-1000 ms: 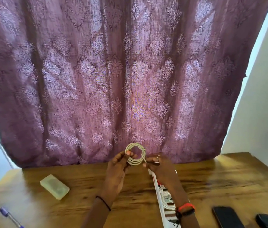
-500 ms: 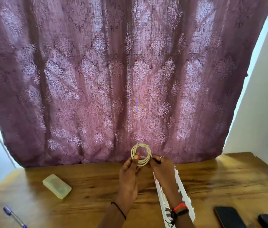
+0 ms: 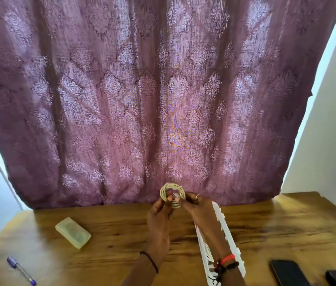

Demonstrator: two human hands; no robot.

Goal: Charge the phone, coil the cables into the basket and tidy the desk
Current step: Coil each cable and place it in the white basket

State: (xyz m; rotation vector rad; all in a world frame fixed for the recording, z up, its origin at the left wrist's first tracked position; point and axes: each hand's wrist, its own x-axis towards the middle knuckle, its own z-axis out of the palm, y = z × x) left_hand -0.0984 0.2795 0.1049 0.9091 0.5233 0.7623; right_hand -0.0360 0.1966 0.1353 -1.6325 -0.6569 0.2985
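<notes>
My left hand [image 3: 160,213]: pinched the coiled off-white cable [image 3: 172,195] above the brown wooden desk [image 3: 121,223].
My right hand [image 3: 196,207]: gripped the coil's opposite side.
Basket: the white slatted plastic basket [image 3: 227,234] lay under my right forearm.

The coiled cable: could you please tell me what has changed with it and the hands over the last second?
The left hand shifted right, closing on the right hand; both keep gripping the coiled cable, and the right one now holds its end at the loop's middle. The basket, phone, pen and pale block stayed put.
</notes>
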